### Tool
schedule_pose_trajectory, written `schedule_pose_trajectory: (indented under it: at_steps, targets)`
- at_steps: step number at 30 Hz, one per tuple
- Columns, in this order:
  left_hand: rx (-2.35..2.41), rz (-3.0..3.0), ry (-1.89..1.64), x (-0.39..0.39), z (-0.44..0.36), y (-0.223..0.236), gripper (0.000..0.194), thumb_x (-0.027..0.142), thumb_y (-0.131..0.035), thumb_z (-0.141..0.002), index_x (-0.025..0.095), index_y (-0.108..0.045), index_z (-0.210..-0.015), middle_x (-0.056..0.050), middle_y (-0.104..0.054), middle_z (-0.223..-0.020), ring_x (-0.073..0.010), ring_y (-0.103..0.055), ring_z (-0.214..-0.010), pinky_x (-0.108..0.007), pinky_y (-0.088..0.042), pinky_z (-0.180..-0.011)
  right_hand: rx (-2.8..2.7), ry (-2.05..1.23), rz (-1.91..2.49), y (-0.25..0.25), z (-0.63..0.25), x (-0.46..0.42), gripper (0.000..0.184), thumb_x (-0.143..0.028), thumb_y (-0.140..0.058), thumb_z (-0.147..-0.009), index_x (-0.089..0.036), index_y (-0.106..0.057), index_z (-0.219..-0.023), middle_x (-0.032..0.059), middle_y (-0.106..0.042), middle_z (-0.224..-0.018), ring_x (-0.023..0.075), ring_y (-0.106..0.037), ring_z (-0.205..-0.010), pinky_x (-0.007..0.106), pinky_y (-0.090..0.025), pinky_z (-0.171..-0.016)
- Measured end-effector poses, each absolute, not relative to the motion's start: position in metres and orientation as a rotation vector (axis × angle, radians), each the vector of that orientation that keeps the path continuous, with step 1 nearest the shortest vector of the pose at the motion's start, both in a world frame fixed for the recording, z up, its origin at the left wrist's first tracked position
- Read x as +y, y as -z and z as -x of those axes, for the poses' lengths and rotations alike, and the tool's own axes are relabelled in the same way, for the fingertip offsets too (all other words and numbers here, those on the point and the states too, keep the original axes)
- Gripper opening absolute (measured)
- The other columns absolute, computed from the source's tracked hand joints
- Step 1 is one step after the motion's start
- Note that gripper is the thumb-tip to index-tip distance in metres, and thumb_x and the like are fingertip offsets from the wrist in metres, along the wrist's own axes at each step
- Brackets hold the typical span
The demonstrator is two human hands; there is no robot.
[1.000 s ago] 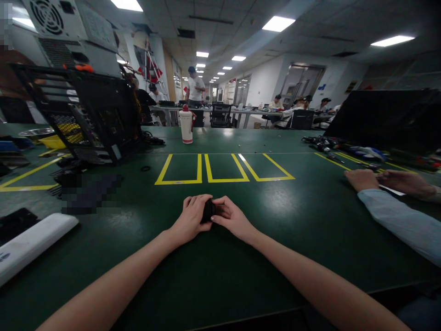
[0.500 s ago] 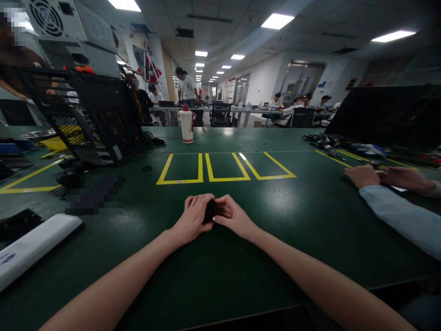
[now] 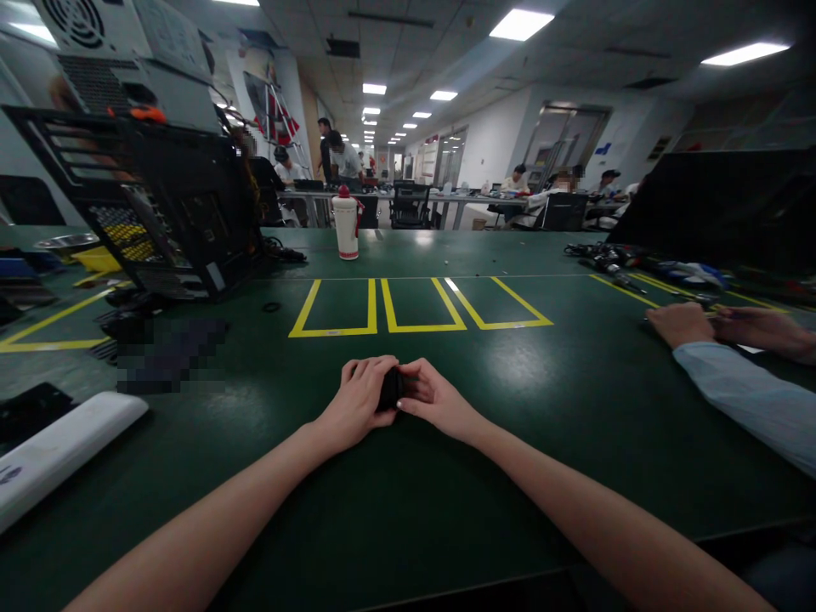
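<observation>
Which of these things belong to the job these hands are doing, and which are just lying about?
In the job:
black object, gripped by the left hand
right hand, fingers at the object's side

Seemingly just lying about:
white bar, near left
black computer case
white bottle with red top, beyond the yellow tape outlines

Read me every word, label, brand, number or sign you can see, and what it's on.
No text is readable.
Cup: red marks, too small.
White bar: dark mark, unclear.
Metal box: label, too blurred.
Yellow tape: pale patches, too small.
Black object: no text visible.
</observation>
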State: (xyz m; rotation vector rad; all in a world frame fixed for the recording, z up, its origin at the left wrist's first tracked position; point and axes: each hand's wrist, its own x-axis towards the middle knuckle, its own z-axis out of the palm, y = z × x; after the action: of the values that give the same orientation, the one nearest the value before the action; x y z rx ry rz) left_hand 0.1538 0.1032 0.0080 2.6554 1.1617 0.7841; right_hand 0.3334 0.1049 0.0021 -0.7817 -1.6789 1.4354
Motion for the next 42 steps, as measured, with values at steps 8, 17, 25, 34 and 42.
schedule_pose_trajectory:
  at_steps: [8, 17, 25, 34, 42]
  targets:
    - [1.179, -2.672, -0.791, 0.104, -0.153, -0.006, 0.061, 0.019, -0.057, -0.071, 0.02, -0.024, -0.122, -0.009, -0.042, -0.121, -0.0242, -0.039, -0.111, -0.043, -0.025, -0.094, -1.64, -1.34, 0.862, -0.006, -0.328, 0.105, 0.024, -0.025, -0.057, -0.075, -0.021, -0.048, -0.097, 0.0019, -0.054, -0.097, 0.0161, -0.055, -0.094, 0.034, -0.046, -0.083]
    - [1.156, -2.684, -0.763, 0.104, -0.152, -0.009, 0.062, 0.019, -0.057, -0.07, 0.021, -0.023, -0.122, -0.01, -0.041, -0.122, -0.025, -0.038, -0.112, -0.045, -0.025, -0.094, -1.689, -1.432, 0.821, -0.011, -0.333, 0.103, 0.032, -0.023, -0.062, -0.071, -0.022, -0.046, -0.099, 0.0015, -0.052, -0.103, 0.0165, -0.053, -0.1, 0.037, -0.043, -0.089]
    - [1.163, -2.653, -0.78, 0.105, -0.151, -0.008, 0.063, 0.021, -0.059, -0.07, 0.023, -0.024, -0.122, -0.008, -0.042, -0.121, -0.0248, -0.04, -0.11, -0.046, -0.024, -0.095, -1.679, -1.37, 0.92, -0.011, -0.329, 0.105, 0.026, -0.027, -0.055, -0.076, -0.022, -0.048, -0.101, 0.0029, -0.054, -0.102, 0.0174, -0.055, -0.096, 0.037, -0.046, -0.085]
    - [1.184, -2.667, -0.767, 0.106, -0.152, -0.008, 0.063, 0.018, -0.059, -0.068, 0.02, -0.026, -0.121, -0.009, -0.042, -0.121, -0.0248, -0.039, -0.111, -0.044, -0.025, -0.095, -1.659, -1.426, 0.8, -0.006, -0.331, 0.104, 0.032, -0.019, -0.063, -0.069, -0.022, -0.045, -0.097, 0.0013, -0.052, -0.101, 0.0164, -0.054, -0.099, 0.037, -0.044, -0.089]
    - [1.169, -2.646, -0.722, 0.103, -0.151, -0.014, 0.061, 0.021, -0.057, -0.072, 0.022, -0.023, -0.123, -0.009, -0.042, -0.121, -0.0252, -0.04, -0.11, -0.045, -0.025, -0.095, -1.7, -1.373, 0.91, -0.01, -0.331, 0.104, 0.031, -0.024, -0.055, -0.076, -0.022, -0.045, -0.106, 0.0041, -0.051, -0.107, 0.0184, -0.051, -0.103, 0.039, -0.044, -0.089]
